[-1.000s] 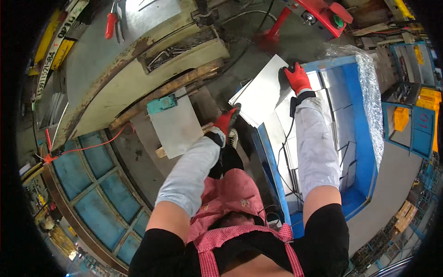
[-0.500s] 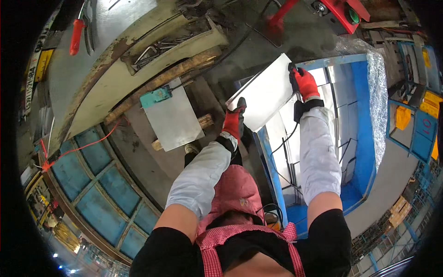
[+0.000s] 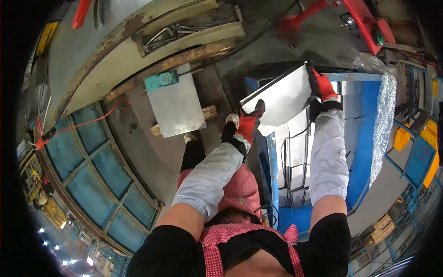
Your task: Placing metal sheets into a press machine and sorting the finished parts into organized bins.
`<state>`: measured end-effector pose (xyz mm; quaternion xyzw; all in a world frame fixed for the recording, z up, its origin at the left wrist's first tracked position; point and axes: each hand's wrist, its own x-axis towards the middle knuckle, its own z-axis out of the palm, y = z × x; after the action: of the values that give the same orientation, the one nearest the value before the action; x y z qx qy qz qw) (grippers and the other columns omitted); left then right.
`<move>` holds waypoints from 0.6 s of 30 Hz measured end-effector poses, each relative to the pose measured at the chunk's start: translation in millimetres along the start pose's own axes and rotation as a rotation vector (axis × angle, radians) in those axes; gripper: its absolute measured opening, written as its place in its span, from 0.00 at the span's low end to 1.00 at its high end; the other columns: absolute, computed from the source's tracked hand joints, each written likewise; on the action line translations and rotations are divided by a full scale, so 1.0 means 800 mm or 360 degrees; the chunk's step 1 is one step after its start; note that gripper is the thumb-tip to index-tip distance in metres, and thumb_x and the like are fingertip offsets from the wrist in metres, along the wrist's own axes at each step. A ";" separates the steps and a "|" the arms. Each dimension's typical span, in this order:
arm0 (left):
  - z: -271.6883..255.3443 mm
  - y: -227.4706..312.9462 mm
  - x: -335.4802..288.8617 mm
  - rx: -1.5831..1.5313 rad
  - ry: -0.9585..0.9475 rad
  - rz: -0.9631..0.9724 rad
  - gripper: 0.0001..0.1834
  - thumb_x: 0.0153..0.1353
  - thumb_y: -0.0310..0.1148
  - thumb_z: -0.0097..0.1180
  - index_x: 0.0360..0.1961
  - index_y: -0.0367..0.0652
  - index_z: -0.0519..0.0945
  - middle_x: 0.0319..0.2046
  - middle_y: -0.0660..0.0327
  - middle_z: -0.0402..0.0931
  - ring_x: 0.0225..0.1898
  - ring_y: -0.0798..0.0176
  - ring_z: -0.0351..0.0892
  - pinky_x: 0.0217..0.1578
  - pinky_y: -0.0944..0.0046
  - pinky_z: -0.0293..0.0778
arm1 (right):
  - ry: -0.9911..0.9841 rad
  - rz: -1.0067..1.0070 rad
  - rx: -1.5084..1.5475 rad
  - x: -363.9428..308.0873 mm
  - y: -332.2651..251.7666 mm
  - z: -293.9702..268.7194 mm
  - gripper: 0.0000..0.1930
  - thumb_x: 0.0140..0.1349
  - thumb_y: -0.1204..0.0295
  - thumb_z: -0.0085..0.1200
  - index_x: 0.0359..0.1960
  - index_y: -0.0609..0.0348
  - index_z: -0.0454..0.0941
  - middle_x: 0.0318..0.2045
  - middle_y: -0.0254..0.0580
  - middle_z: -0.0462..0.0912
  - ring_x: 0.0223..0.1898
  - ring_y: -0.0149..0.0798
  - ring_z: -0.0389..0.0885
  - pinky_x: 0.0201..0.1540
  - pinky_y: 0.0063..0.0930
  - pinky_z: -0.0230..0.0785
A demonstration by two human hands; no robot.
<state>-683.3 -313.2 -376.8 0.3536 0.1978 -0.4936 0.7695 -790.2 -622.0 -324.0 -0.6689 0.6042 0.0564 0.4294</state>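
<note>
I hold a flat grey metal sheet point(image 3: 281, 99) between both hands, tilted above a blue cart. My left hand point(image 3: 249, 121), in a red and black glove, grips its near left edge. My right hand point(image 3: 321, 85), gloved the same way, grips its far right corner. Both forearms wear grey sleeves. Below the sheet, more pale sheets point(image 3: 318, 138) lie stacked in the blue cart point(image 3: 364, 152).
Another grey sheet point(image 3: 176, 108) rests on a wooden beam point(image 3: 159, 129) beside a teal clamp point(image 3: 161, 81) at the press machine point(image 3: 138, 60). A red machine part point(image 3: 364, 21) sits at the upper right. Plastic wrap point(image 3: 385, 115) lines the cart. Blue panels point(image 3: 92, 180) lie on the left.
Both hands have kept hold of the sheet while my view shifted; the sheet has turned and sits lower, nearer the cart.
</note>
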 end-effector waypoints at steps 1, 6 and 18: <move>-0.023 -0.008 0.013 -0.0284 -0.0125 -0.0092 0.21 0.59 0.32 0.49 0.54 0.44 0.64 0.50 0.56 0.67 0.48 0.62 0.69 0.46 0.61 0.69 | 0.0001 -0.0071 0.0218 -0.004 -0.009 0.006 0.37 0.50 0.43 0.50 0.45 0.69 0.72 0.43 0.56 0.76 0.48 0.49 0.73 0.50 0.34 0.61; 0.046 0.030 -0.019 0.0512 0.0137 -0.0050 0.17 0.47 0.34 0.63 0.39 0.45 0.75 0.27 0.65 0.76 0.25 0.69 0.72 0.23 0.67 0.68 | -0.0025 -0.0285 0.0246 -0.028 0.032 -0.011 0.28 0.59 0.49 0.41 0.44 0.64 0.73 0.37 0.43 0.78 0.37 0.35 0.74 0.43 0.26 0.64; -0.088 0.232 -0.287 0.1570 0.0287 -0.0391 0.33 0.40 0.45 0.67 0.46 0.39 0.71 0.36 0.57 0.75 0.37 0.63 0.75 0.37 0.63 0.70 | 0.0115 0.0488 0.0101 -0.464 0.013 0.178 0.31 0.59 0.41 0.35 0.20 0.61 0.68 0.13 0.38 0.66 0.18 0.36 0.63 0.22 0.34 0.56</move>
<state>-612.8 -69.8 -209.0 0.6897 0.0470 -0.5825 0.4275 -833.4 -247.2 -197.5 -0.5564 0.7159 0.0781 0.4145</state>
